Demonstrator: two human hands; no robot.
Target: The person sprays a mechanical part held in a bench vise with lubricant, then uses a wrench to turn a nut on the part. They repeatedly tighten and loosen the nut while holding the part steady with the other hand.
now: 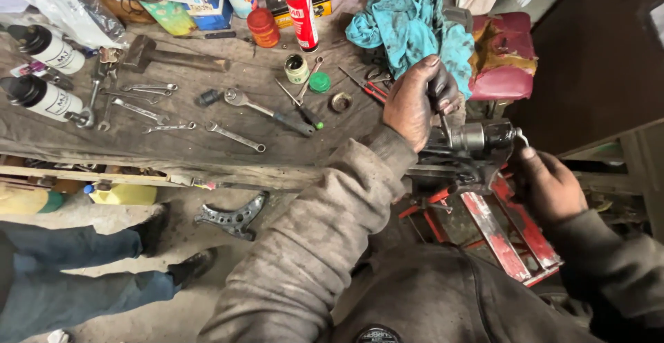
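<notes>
A greasy cylindrical metal part (477, 137) sits clamped in a red vise-like frame (494, 229) at the right end of the workbench. My left hand (415, 101) grips a thin dark tool (441, 111) and presses it down onto the left end of the part. My right hand (550, 180) holds a small metal piece (522, 137) at the part's right end. Both hands are black with grease.
The cloth-covered bench (207, 135) carries several wrenches (235, 137), a hammer (162, 56), a red spray can (299, 7), bottles (45, 47), a teal rag (411, 21) and red-handled pliers (370, 88). A control arm (232, 217) lies on the floor. Another person's legs (83, 274) stand at left.
</notes>
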